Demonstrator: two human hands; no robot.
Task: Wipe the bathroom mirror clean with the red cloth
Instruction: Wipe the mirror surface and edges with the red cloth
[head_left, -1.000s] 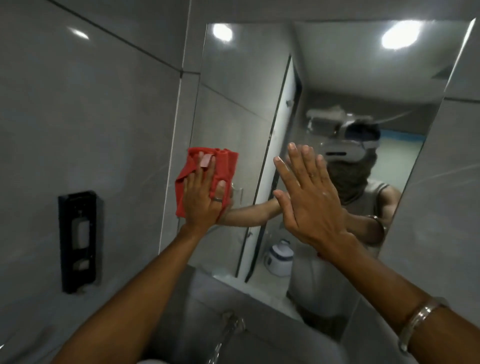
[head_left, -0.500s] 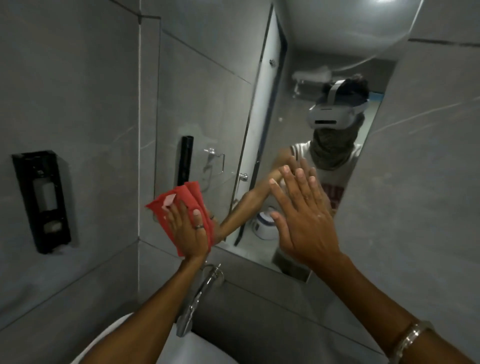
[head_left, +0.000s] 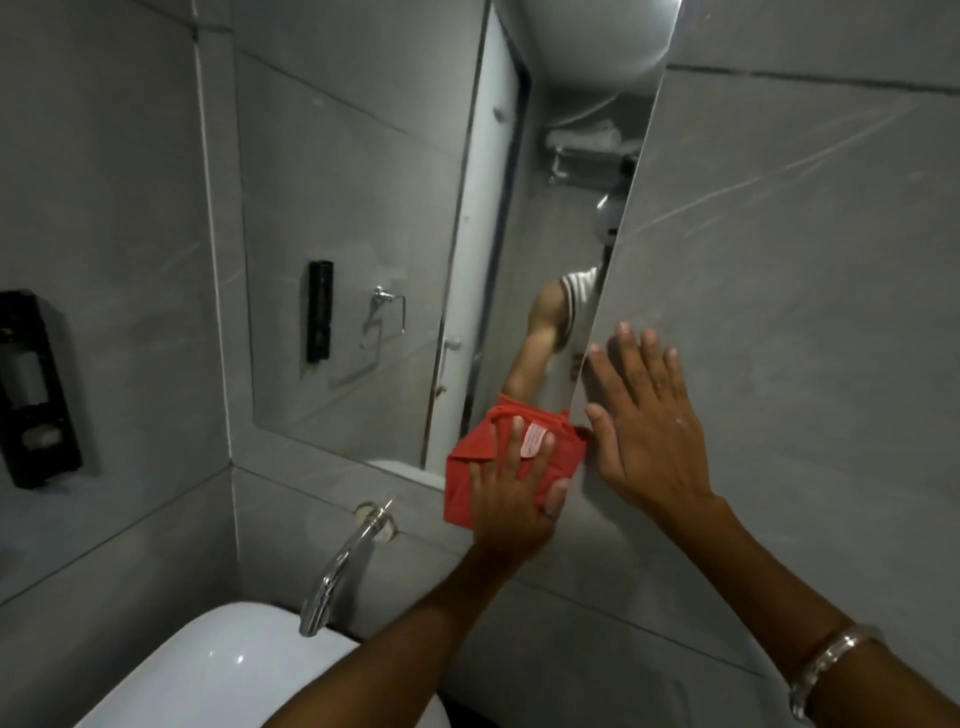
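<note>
The bathroom mirror (head_left: 363, 218) hangs on the grey tiled wall and reflects a door, a black dispenser and part of a person. My left hand (head_left: 517, 493) lies flat, fingers spread, on the folded red cloth (head_left: 462, 457), pressing it against the mirror's lower right corner. A pale label shows on the cloth between my fingers. My right hand (head_left: 644, 421) rests flat and open on the wall tile just right of the mirror's edge, touching the cloth's right side. A metal bangle circles my right wrist.
A chrome tap (head_left: 343, 566) sticks out of the wall below the mirror, above a white basin (head_left: 218, 670). A black soap dispenser (head_left: 34, 384) is fixed to the left wall. Grey tile (head_left: 805, 260) covers the wall right of the mirror.
My left hand has swept the cloth from the mirror's left side down to its lower right corner. My right hand slid off the glass onto the tile. The view turned left and down.
</note>
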